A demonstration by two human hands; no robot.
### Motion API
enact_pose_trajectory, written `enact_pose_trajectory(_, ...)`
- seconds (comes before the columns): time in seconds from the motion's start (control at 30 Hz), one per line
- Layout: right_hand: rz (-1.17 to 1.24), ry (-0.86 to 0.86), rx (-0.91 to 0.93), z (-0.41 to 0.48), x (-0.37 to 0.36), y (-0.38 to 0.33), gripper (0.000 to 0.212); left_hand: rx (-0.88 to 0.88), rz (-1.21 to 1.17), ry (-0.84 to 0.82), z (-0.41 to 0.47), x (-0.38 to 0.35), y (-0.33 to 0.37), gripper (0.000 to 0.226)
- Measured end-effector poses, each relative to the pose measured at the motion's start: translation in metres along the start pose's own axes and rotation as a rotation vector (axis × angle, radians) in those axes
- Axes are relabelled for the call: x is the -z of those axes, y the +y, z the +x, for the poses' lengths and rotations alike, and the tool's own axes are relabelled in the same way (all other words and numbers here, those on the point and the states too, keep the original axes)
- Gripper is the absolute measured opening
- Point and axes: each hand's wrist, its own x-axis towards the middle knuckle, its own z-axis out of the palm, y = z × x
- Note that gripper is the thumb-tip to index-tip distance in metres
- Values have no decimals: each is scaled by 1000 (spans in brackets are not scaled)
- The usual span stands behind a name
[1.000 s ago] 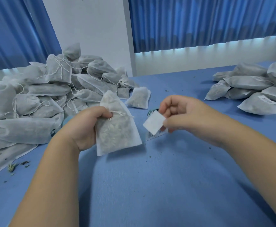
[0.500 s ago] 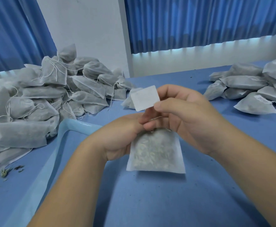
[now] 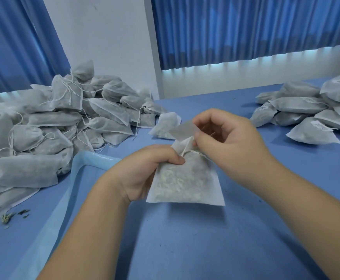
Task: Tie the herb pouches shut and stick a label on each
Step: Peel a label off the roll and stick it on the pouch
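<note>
A small flat pouch (image 3: 185,182) of white non-woven fabric, filled with dried grey-green herbs, is held upright over the blue cloth-covered bench (image 3: 205,245), close in front of the person. Whether its bottom edge touches the bench cannot be told. The pouch is held at its gathered neck by the left grip (image 3: 144,170), whose fingers are curled round the upper left side.

A thin white drawstring (image 3: 186,148) is seen pulled tight round the neck, and one end of it rises toward the right grip (image 3: 225,142). In the right grip a small white rectangular paper label (image 3: 183,129) is pinched between thumb and fingertips, just above the neck of the pouch. Whether the drawstring is also held there cannot be told.

At the left of the bench a large heap of similar white pouches (image 3: 54,126) with loose strings is piled. At the right a smaller heap of pouches (image 3: 306,110) is laid, and labels are seen on some of them. A pale blue translucent rim (image 3: 80,168) is seen beside the left forearm. Dry herb crumbs (image 3: 9,217) are scattered near the left edge. Blue curtains (image 3: 245,27) are hung behind.
</note>
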Motion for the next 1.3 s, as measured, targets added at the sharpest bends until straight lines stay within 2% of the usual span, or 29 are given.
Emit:
enact_pose_trajectory(0.2,-283,25,340,-2,-1,4,18,-11,-83,-52,-3,2,3,26)
enact_pose_trajectory(0.3,-372,-30,418,-1,0,7,18,-18,-113,-74,-3,3,4,27)
enact_pose_trajectory(0.4,-406,-92,421,0,3,10,20,-15,-117,-83,-4,5,3,28)
enact_pose_trajectory(0.67,-471,-271,324,6,14,12,25,-21,-148,-69,-2,10,2,34)
enact_pose_trajectory(0.83,-562,-385,246,6,17,10,31,-75,-148,-124,2,4,-2,23)
enact_pose_trajectory(0.93,-580,-445,219,6,19,6,38,-107,-49,-8,4,6,-4,17)
enact_pose_trajectory(1.03,-594,-490,151,5,21,4,60,-137,-39,82,5,10,-4,24)
enact_pose_trajectory(1.13,-415,-334,33,5,19,2,57,-186,39,190,10,9,-6,27)
enact_pose_trajectory(1.23,-129,-71,-183,8,14,2,27,-259,177,334,13,6,-8,26)
enact_pose_trajectory(1.27,-67,-24,-254,8,11,4,11,-282,203,364,13,5,-8,29)
enact_pose_trajectory(1.3,-47,-23,-316,7,8,4,8,-307,211,377,12,3,-8,31)
